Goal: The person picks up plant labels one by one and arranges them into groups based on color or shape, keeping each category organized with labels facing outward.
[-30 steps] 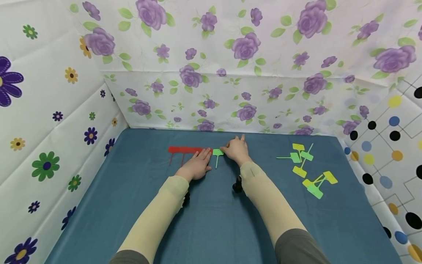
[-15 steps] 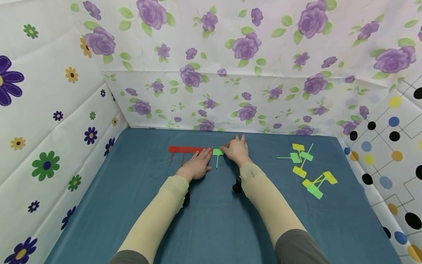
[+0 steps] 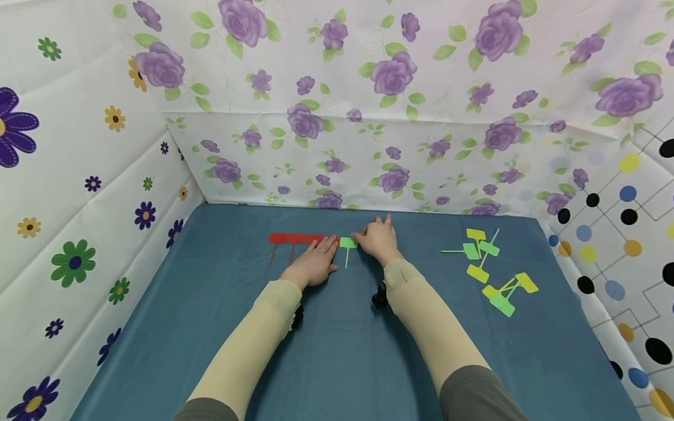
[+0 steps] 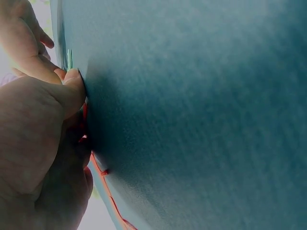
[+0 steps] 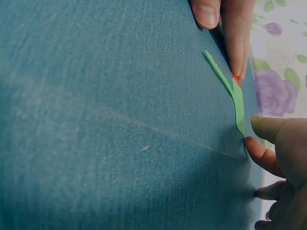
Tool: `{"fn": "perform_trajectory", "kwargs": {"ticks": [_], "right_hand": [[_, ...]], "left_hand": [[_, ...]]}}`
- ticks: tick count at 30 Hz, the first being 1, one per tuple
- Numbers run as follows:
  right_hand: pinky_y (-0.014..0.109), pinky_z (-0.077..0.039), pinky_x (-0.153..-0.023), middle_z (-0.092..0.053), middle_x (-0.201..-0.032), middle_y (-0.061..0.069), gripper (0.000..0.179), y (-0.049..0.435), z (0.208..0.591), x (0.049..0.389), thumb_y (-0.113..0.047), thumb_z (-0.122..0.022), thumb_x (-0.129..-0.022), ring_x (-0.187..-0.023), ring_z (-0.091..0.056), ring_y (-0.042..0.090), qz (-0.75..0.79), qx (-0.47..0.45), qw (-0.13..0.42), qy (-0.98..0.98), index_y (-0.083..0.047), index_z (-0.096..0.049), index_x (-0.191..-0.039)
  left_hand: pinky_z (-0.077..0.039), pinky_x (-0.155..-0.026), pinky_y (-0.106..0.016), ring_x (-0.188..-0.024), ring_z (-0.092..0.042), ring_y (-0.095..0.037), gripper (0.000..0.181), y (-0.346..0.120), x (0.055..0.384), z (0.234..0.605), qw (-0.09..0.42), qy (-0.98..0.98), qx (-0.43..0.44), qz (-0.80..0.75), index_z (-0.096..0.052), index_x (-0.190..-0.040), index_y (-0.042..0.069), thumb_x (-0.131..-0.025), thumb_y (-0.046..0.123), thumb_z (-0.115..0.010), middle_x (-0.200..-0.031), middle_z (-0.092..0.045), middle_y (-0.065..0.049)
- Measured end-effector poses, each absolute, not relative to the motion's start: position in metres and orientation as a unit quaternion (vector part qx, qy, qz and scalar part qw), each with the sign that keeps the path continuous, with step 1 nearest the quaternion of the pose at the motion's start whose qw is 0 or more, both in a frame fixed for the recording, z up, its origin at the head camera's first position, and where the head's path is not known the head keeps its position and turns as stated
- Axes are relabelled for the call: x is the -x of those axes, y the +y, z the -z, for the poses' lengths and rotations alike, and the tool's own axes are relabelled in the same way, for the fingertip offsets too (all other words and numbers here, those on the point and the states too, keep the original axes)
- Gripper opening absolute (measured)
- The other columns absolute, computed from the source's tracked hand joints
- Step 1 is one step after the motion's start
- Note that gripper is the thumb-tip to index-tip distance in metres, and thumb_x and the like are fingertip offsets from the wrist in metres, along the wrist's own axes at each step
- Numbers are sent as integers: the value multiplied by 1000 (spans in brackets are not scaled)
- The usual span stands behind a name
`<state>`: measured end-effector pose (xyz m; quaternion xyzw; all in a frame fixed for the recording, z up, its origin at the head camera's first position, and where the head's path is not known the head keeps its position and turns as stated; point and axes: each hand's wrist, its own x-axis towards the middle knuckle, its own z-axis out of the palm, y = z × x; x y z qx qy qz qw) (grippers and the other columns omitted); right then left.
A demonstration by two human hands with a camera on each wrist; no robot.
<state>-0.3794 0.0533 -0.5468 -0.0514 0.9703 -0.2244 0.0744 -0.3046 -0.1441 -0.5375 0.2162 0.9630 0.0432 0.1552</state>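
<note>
Several red T-shaped plant labels (image 3: pixel 296 238) lie side by side on the blue cloth in the head view, heads in a row and thin stems toward me. My left hand (image 3: pixel 312 261) rests on the right part of this row with straight fingers, hiding some of the labels. At the row's right end lies one green plant label (image 3: pixel 347 242), its stem also toward me. My right hand (image 3: pixel 378 238) touches the outer edge of that green label with a fingertip. In the right wrist view, the green label (image 5: pixel 239 110) sits between the two hands, against a bit of red.
Loose green and yellow plant labels lie on the right of the table: one overlapping group (image 3: pixel 478 273) farther back and another group (image 3: pixel 502 303) nearer. A flowered cloth wall (image 3: pixel 337 169) stands close behind the row, with patterned walls at both sides.
</note>
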Motion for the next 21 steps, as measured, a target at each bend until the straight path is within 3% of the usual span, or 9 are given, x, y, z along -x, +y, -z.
{"fn": "perform_trajectory", "kwargs": {"ticks": [12,21], "right_hand": [[63,-18,-130,-35,-166,32,46,60,548,370,-47,-66,-108,-160,-5,54,249,66,46,965,-14,-73,-76],[62,-22,-130,-39,-165,30,37,72,553,362,-46,-66,-108,-161,-10,51,271,71,22,960,-13,-78,-96]], "left_hand": [[-8,-135,-46,-165,-11,-31,71,-142,307,541,141,966,-212,-36,-21,-171,3,-115,37,-49,-179,-14,-14],[-8,-135,-47,-165,-12,-31,72,-141,308,542,139,967,-210,-43,-21,-171,3,-115,37,-51,-178,-16,-15]]}}
